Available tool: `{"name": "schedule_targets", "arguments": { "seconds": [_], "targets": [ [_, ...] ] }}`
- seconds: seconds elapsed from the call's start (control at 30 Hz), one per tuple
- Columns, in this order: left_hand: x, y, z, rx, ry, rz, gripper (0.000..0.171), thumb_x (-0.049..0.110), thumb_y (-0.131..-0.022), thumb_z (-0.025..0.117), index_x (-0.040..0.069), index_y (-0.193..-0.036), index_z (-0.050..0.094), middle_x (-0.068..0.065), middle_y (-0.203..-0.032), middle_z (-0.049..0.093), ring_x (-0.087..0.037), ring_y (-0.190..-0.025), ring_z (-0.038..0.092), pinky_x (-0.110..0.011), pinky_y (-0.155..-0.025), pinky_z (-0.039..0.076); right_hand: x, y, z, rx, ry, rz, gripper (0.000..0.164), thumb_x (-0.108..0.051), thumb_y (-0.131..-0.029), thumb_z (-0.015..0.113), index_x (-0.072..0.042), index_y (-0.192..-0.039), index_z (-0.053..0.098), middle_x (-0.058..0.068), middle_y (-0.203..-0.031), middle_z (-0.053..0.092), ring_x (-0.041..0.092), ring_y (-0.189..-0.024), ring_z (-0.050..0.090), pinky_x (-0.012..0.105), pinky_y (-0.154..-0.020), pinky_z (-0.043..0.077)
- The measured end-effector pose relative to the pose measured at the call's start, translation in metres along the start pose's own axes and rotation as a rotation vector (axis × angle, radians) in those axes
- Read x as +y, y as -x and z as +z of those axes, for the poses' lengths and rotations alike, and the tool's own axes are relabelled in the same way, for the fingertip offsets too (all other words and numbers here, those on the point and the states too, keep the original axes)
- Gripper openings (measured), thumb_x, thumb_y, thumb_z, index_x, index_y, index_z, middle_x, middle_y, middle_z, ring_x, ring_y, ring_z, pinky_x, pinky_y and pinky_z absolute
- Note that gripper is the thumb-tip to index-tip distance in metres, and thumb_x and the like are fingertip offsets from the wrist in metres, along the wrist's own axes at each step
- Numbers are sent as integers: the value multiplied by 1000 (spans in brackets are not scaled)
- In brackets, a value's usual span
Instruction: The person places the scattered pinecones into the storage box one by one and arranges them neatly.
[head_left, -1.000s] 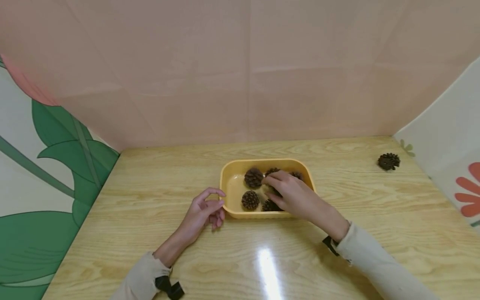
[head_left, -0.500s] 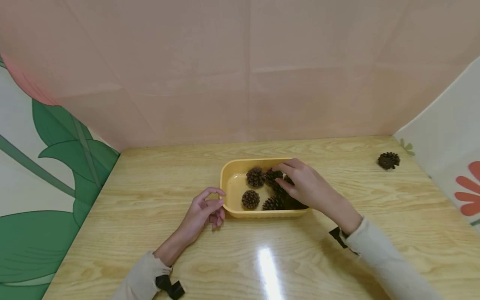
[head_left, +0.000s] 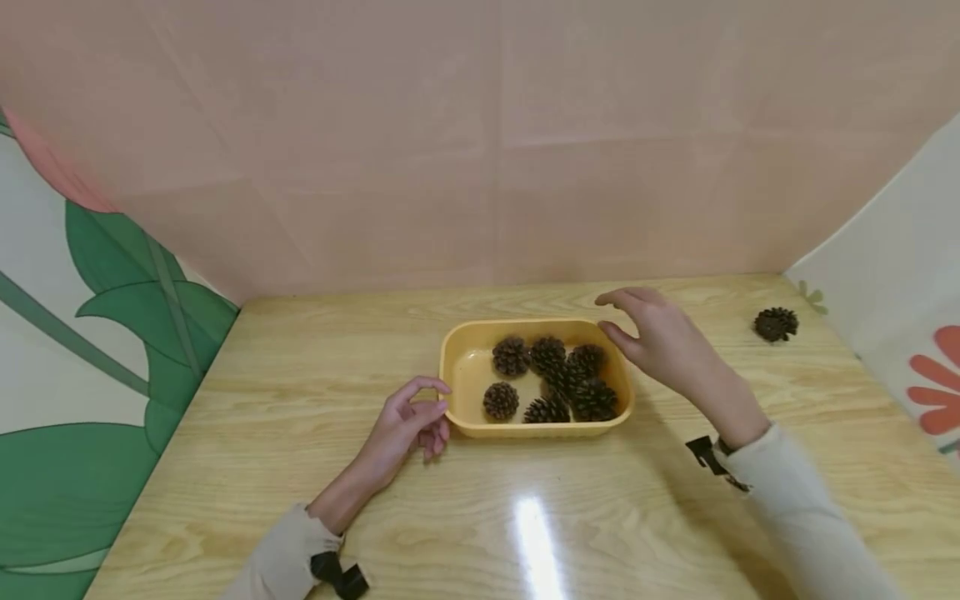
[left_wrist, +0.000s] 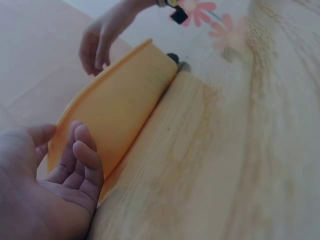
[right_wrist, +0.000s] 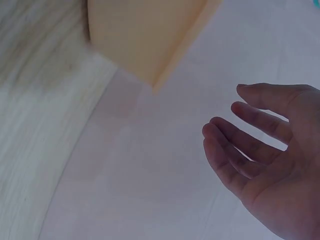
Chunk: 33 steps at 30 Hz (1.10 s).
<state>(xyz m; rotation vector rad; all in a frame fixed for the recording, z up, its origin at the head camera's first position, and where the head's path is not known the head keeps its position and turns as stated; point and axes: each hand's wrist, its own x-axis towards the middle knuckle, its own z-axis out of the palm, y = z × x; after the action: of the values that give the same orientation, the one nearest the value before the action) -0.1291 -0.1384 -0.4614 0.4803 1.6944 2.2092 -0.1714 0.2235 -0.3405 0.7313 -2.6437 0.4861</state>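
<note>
A yellow plastic tray (head_left: 468, 429) stands on the table with several brown pine cones (head_left: 501, 401) in it, mostly crowded toward its right end. At its left end, my left hand (head_left: 408, 423) holds the rim with thumb and index finger. In the left wrist view, the other fingers (left_wrist: 87, 155) of that hand curl beside the tray's outer wall. My right hand (head_left: 660, 337) is raised beyond the tray's back right corner, fingers bent and apart, with nothing in them. The right wrist view shows its fingers (right_wrist: 230, 155) spread from the thumb, away from the tray.
One more pine cone (head_left: 776, 324) lies alone at the table's back right. A pinkish sheet (head_left: 495, 167) rises behind the wooden table (head_left: 360, 350). Printed panels with a green leaf (head_left: 67, 492) and a red flower (head_left: 937, 379) flank it.
My right hand has risen out of the tray and moved right, leaving a pine cone at the right end. The cones there are now uncovered. My left hand has stayed at the rim.
</note>
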Motion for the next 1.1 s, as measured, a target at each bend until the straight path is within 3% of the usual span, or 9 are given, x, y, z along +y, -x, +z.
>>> {"name": "schedule_targets", "arguments": {
  "seconds": [0.17, 0.63, 0.9, 1.1],
  "targets": [
    [-1, 0, 0, 8, -6, -7, 43, 20, -102, 59, -9, -129, 42, -7, -71, 65, -15, -53, 59, -25, -46, 45, 17, 2, -11, 10, 3, 82, 31, -7, -92, 71, 0, -121, 64, 22, -119, 64, 42, -109, 59, 56, -86, 50],
    [-1, 1, 1, 18, -3, -21, 44, 20, -102, 59, -8, -130, 42, -8, -71, 65, -15, -53, 59, -25, -46, 45, 84, 19, -36, -59, 24, 333, 44, -14, -98, 63, 4, -136, 50, 34, -134, 49, 54, -121, 45, 67, -92, 40],
    [0, 1, 0, 18, -12, -18, 44, 20, -102, 59, -9, -130, 41, -8, -71, 65, -15, -53, 59, -24, -46, 45, 124, 31, -31, -13, 44, 381, 53, -11, -91, 69, 9, -134, 46, 41, -132, 42, 62, -122, 33, 71, -100, 23],
    [0, 1, 1, 19, -13, -27, 45, 22, -101, 60, -9, -130, 42, -8, -71, 65, -16, -54, 59, -25, -46, 46, 153, 46, -27, -63, 76, 460, 65, -17, -92, 68, 10, -142, 37, 45, -137, 31, 67, -121, 24, 74, -96, 21]
  ]
}}
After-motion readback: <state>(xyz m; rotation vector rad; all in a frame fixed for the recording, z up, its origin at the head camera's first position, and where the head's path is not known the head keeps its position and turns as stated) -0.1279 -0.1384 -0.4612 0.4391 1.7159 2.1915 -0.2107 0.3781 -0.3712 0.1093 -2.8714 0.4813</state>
